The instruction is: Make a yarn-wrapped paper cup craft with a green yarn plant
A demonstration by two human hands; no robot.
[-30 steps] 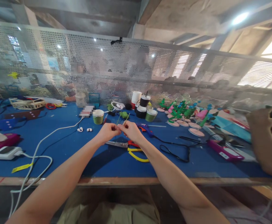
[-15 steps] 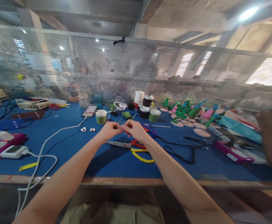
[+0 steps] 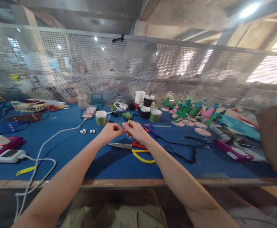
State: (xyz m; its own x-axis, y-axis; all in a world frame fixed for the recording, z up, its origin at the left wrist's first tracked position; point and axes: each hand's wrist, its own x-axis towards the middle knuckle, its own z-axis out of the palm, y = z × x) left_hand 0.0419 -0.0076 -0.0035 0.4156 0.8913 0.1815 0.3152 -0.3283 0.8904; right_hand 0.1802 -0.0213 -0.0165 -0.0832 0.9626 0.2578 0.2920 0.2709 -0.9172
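Two thin green strands stood up from between your hands, at your fingertips; your left hand and your right hand each had thumb and forefinger pinched on them, the fingertips nearly meeting, though which strand ran into which hand could not be told; just beyond the hands lay a ball of green yarn. Nearer you than the hands, scissors with red and yellow handles lay on the blue counter, partly covered by your right forearm; just right of your right hand was a blue and orange glue gun; left of your left hand sat white earbuds, with a green and white cup beyond them. Past your right hand stood black cups and another green cup; farther right were green plant figures on pink discs; at the far right showed another person's arm.
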